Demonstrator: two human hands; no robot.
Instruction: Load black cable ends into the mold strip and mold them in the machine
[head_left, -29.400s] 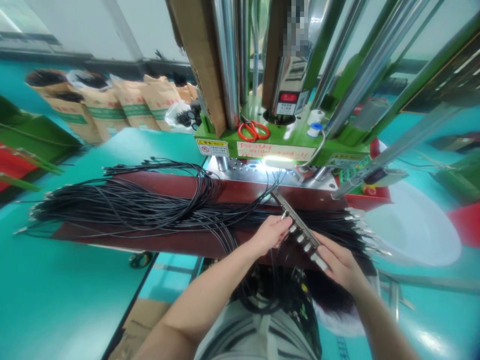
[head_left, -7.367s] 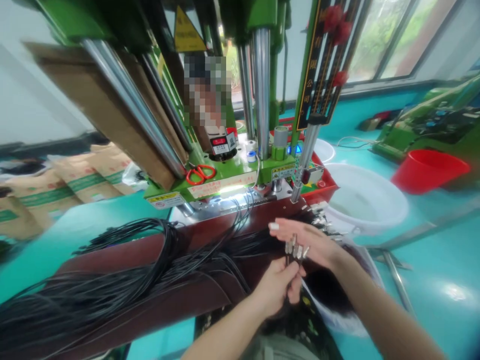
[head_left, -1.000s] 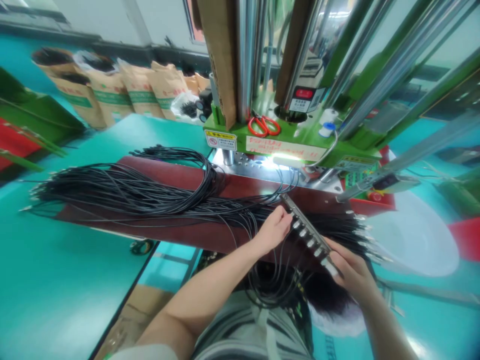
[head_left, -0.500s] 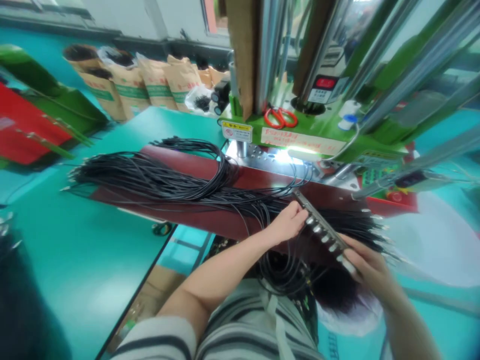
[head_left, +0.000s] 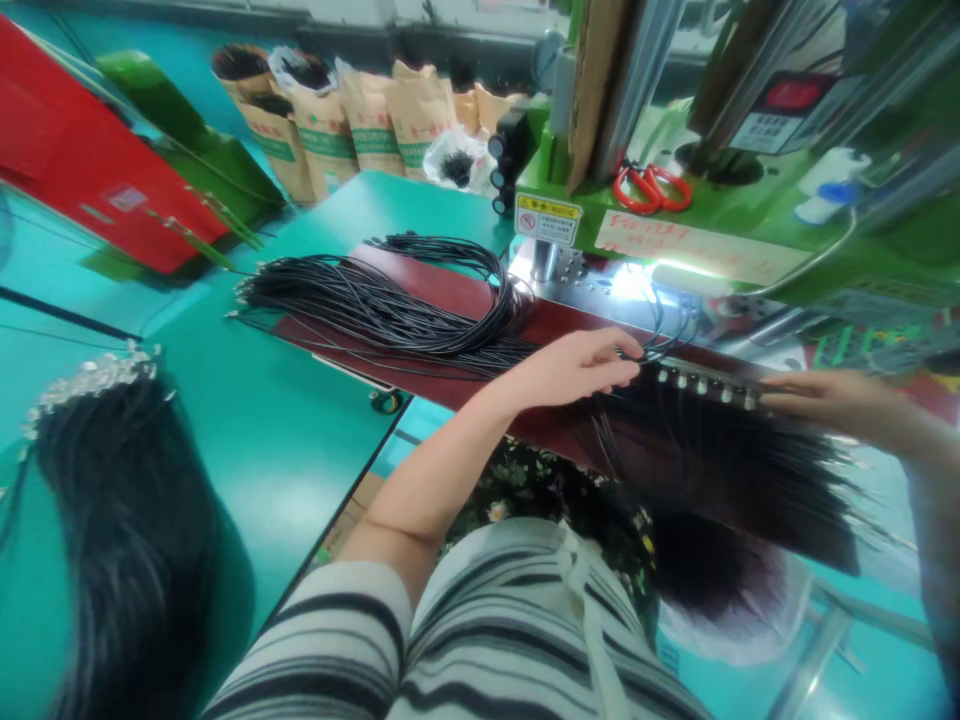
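A long metal bar (head_left: 706, 386), with several silvery cable ends lined along it, lies above the dark red board. At its left end is my left hand (head_left: 574, 370), thumb and fingers closed round that end. My right hand (head_left: 832, 402) grips the opposite end, its fingers stretched along the metal and slightly blurred. Thin black cables (head_left: 600, 435) hang below the bar. To the left, a thick bundle of black cables (head_left: 390, 310) with metal ends stretches across the dark red board (head_left: 555, 322), part of it looped back.
Behind the board stands a green machine (head_left: 720, 215) with a lit metal bed (head_left: 592, 275) and red-handled scissors (head_left: 651, 190) on top. Another black cable bundle (head_left: 142, 510) hangs over the green table (head_left: 292, 460). Paper sacks (head_left: 360, 120) stand behind. A filled bag (head_left: 739, 600) sits below right.
Both hands have carried the bar forward toward the machine, turning it from a steep slant to nearly level. The cables hanging near my lap have moved up with it. The view has shifted left.
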